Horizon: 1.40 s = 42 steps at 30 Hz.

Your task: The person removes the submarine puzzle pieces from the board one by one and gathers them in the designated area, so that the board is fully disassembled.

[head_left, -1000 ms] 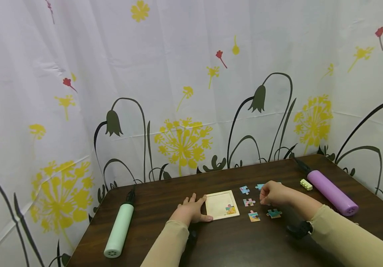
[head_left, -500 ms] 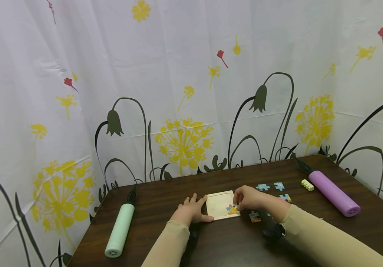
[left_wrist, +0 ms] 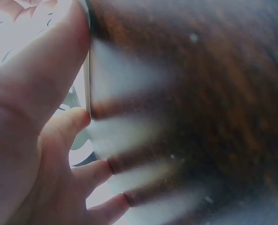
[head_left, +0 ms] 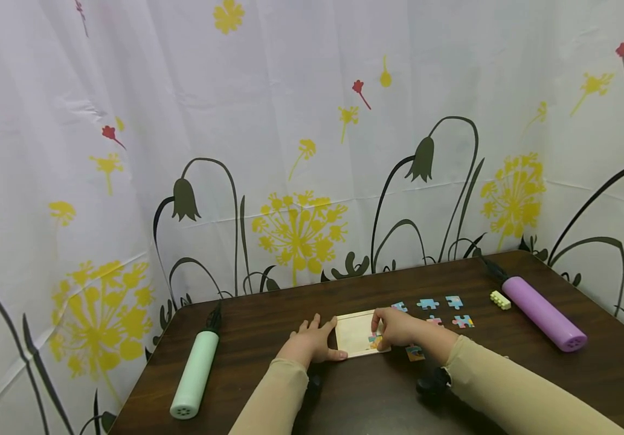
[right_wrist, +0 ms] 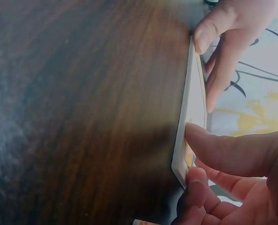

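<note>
A square wooden puzzle tray [head_left: 351, 332] lies flat on the table, with yellow and blue puzzle pieces [head_left: 374, 342] in its near right corner. My left hand [head_left: 312, 345] rests at the tray's left side with fingers spread; the thumb touches the near left corner and the index finger the left edge. My right hand [head_left: 398, 329] reaches over the tray's right edge, thumb and index finger bent together in a pinch over that corner. The puzzle piece between these fingertips is mostly hidden. In the right wrist view the thumb [right_wrist: 214, 147] lies over the tray's rim.
Several loose jigsaw pieces [head_left: 454, 301] lie right of the tray, some partly behind the right hand and sleeve. A pale yellow toy brick [head_left: 500, 300] and a purple hand pump [head_left: 544, 314] lie farther right. Far left lies a mint-green pump [head_left: 196, 374]. A flowered curtain [head_left: 301, 151] hangs behind.
The right hand has moved left from among the loose pieces to the tray's right edge, then slightly farther in over its corner. The left hand has stayed at the tray's left side.
</note>
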{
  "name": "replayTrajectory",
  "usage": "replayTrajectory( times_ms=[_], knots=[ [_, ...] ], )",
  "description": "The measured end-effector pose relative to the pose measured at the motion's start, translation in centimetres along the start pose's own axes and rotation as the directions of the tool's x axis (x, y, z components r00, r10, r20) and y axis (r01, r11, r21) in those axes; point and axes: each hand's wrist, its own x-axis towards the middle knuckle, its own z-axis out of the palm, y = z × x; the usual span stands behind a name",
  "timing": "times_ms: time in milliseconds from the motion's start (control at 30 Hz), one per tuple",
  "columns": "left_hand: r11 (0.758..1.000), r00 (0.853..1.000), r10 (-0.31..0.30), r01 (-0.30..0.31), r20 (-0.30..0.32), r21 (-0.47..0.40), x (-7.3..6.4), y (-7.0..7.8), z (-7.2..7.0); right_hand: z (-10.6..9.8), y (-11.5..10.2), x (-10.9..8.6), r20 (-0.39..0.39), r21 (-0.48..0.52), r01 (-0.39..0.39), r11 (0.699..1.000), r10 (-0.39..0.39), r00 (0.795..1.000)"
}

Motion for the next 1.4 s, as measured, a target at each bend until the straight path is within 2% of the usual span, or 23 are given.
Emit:
replayTrajectory(
  times_ms=[433,567,700,867,1000,1233,1400],
  knots=[
    [1.0,1.0,0.001,-0.001,-0.004,0.003,-0.1,0.2,-0.2,0.2,0.2,0.5,-0.021,-0.011,-0.022,1.0,0.022,1.0],
    [1.0,1.0,0.002,-0.002,-0.001,-0.002,-0.1,0.2,-0.2,0.1,0.3,0.5,-0.015,0.016,0.009,1.0,-0.009,1.0],
    [1.0,1.0,0.0,0.0,0.004,-0.003,0.0,0.1,-0.1,-0.5,0.2,0.2,-0.011,0.09,0.035,0.995,-0.034,0.999],
    [1.0,1.0,-0.006,0.006,0.011,-0.003,0.0,0.2,0.0,-2.1,0.1,-0.6,-0.028,0.147,0.033,0.989,-0.029,0.999],
    [1.0,1.0,-0.004,0.004,0.011,-0.001,0.1,0.2,0.0,-4.2,0.4,-1.6,-0.03,0.153,0.03,0.988,-0.026,0.999],
    [1.0,1.0,-0.007,0.007,0.013,-0.006,0.2,0.1,0.1,-7.8,3.0,-3.9,-0.017,0.202,0.014,0.979,-0.011,1.0],
    [1.0,1.0,-0.013,0.013,0.015,-0.016,0.1,0.0,0.0,-9.5,5.2,-5.8,-0.007,0.202,0.002,0.979,-0.001,1.0]
  ],
)
